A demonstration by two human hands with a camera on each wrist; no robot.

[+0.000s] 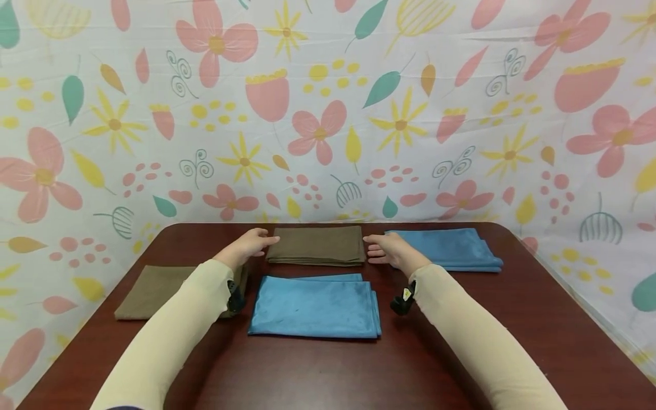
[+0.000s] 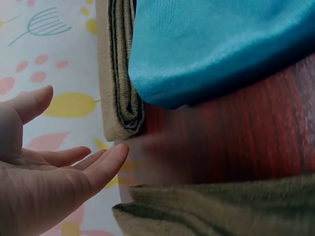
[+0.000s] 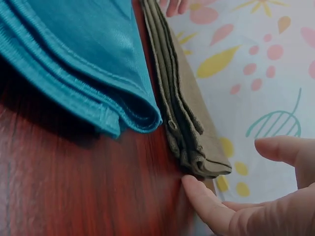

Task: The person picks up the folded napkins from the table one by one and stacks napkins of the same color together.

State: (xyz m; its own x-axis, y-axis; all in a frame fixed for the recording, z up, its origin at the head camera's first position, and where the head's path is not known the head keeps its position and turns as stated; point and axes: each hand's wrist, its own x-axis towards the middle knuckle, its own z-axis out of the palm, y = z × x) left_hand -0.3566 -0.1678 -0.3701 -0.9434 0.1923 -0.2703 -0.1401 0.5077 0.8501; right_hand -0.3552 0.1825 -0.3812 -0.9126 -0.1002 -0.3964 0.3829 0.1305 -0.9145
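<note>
Far brown cloth [image 1: 316, 246] sits flat on the tabletop [image 1: 328, 370], centre, at the far edge. Folded into a neat rectangle, long side running left to right, matte olive-brown, several layers stacked along the near side. Wrist views show those layers edge-on: tight folds at the left end, looser and slightly splayed at the right end.

Left hand [image 1: 248, 246] is at its left end, right hand [image 1: 389, 250] at its right end, palms facing inward. Both grips wide, fingers extended, thumbs apart. Right fingertip [image 3: 193, 183] is right at the cloth's lower corner; left fingertip [image 2: 120, 151] is just beside the other end. Cannot tell actual contact on either side.

Near blue cloth [image 1: 315, 307] lies in front of the brown one, centre, also folded, with a sheen; layers stick out a bit at its right and far edges. Right blue cloth [image 1: 443, 249] is folded at far right, its left end partly behind the right hand. Left brown cloth [image 1: 154, 290] is folded at left, partly hidden by the left sleeve [image 1: 174, 330].

Both sleeves cream, dark device at each wrist. Tabletop is dark reddish-brown with rounded far corners. Floral backdrop [image 1: 318, 134] hangs behind it.
</note>
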